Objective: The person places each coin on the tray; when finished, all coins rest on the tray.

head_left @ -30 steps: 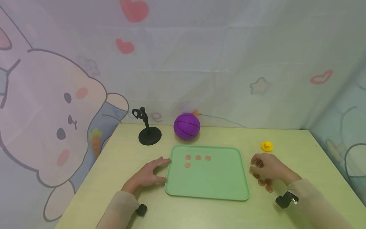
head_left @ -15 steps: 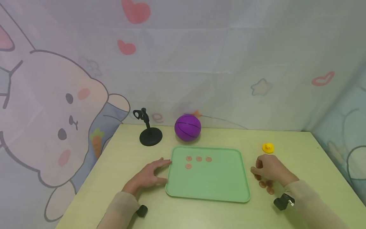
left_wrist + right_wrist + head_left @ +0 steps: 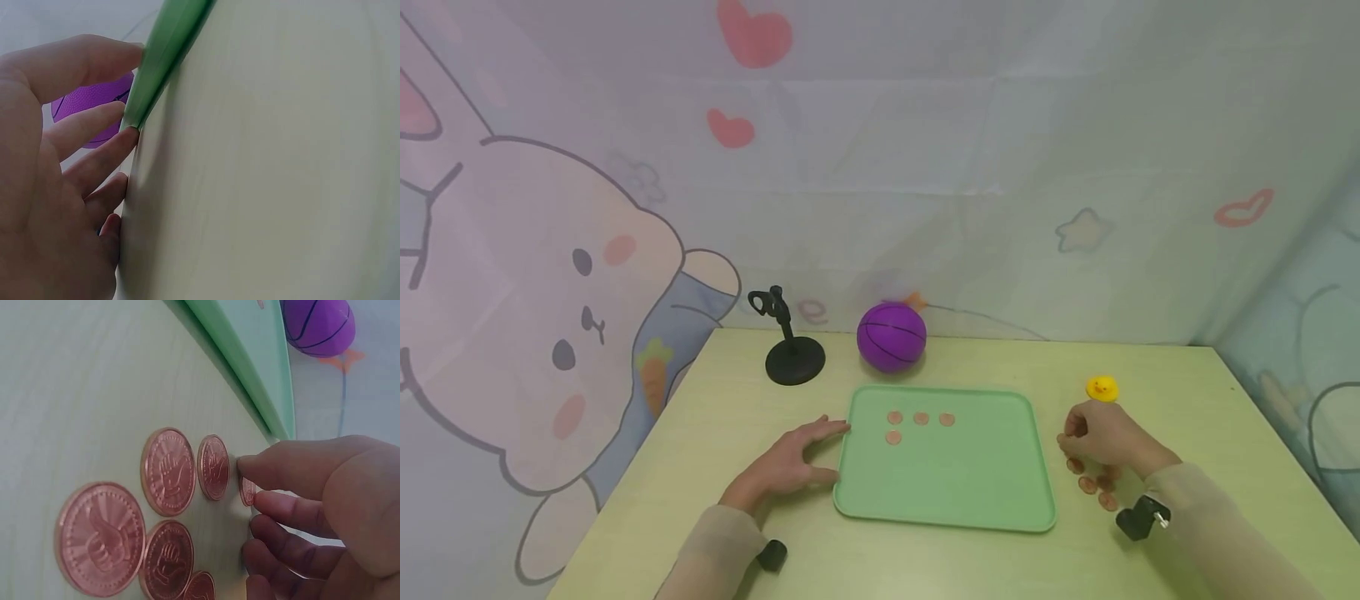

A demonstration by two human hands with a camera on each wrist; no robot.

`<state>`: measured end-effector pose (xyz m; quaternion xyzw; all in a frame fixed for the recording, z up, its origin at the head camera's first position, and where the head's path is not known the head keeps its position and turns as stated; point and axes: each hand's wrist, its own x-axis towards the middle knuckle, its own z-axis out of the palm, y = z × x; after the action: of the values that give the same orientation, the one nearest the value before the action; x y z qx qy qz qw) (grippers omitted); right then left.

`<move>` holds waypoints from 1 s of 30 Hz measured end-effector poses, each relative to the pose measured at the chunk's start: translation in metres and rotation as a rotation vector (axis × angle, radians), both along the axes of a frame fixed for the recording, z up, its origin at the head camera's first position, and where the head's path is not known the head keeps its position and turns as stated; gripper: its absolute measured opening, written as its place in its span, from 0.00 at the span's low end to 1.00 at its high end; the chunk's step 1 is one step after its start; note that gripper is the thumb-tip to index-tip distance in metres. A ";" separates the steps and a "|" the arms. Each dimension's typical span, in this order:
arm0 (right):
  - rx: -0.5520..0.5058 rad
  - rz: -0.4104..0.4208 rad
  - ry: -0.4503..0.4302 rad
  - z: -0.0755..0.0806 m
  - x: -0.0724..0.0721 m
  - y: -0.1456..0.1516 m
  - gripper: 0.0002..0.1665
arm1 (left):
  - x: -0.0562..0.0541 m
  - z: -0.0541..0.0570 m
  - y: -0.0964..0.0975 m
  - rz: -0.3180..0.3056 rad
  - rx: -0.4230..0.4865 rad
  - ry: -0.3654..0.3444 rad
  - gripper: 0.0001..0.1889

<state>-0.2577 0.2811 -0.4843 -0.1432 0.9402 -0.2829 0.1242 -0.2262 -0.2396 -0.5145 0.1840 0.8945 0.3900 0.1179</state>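
Note:
My left hand rests at the left rim of a green tray, its spread fingertips touching the tray's side. On the tray lie several copper coins, three in a row with the middle one between two others, and a single coin below the row's left end. To the right of the tray, my right hand pinches a copper coin between thumb and index finger, low at the table. Beside it lie several loose coins, among them one with a thumbs-up relief and one with an open-hand relief.
A yellow rubber duck sits just behind my right hand. Behind the tray are a purple ball with black lines and a black stand on a round base. A printed cloth backdrop hangs along the table's far edge.
My right thumb and index finger have come together near the loose coins, from a wider gap a second ago. My left hand stays at the tray's rim, and the coins on the tray lie unmoved.

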 end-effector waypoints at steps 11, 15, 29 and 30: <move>0.010 0.058 -0.001 -0.004 -0.016 0.004 0.07 | 0.000 0.001 0.002 0.013 0.004 -0.007 0.40; 0.014 0.095 -0.012 -0.005 -0.022 0.007 0.07 | 0.001 0.001 0.002 0.010 0.001 -0.001 0.40; 0.033 0.204 -0.027 -0.007 -0.030 0.012 0.08 | 0.000 -0.002 0.001 0.007 0.011 0.003 0.41; 0.037 0.211 -0.027 -0.007 -0.030 0.013 0.08 | 0.000 -0.002 0.001 0.009 0.011 0.003 0.41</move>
<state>-0.2875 0.2939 -0.4909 -0.2353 0.9233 -0.2525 0.1686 -0.2263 -0.2390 -0.5169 0.1813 0.8933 0.3951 0.1140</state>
